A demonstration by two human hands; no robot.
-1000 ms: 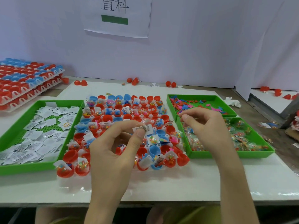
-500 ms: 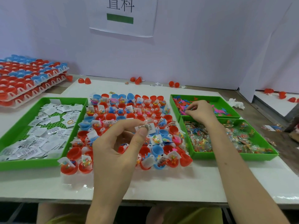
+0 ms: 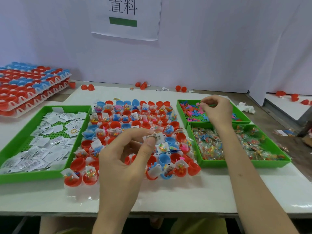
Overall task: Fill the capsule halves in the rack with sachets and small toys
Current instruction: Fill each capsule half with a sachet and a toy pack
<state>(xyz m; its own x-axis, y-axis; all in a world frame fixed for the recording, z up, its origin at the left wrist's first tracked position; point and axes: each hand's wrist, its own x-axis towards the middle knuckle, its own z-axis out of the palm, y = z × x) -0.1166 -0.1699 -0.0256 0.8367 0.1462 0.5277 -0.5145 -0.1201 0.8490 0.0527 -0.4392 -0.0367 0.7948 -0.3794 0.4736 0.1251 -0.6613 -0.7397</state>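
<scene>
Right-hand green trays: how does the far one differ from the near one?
The far tray holds loose pink, blue and red toys; the near tray holds clear packets of coloured bits. The right hand hovers over the far tray, its forearm crossing the near tray. Both are green, rectangular.

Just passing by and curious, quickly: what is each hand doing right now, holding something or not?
Left hand: pinching a white sachet.
Right hand: fingers curled over the toy tray; cannot tell if it holds anything.

A factory packing bench: stacked capsule racks (image 3: 33, 88), green parts trays (image 3: 33, 177), posted sign (image 3: 125, 32).
</scene>
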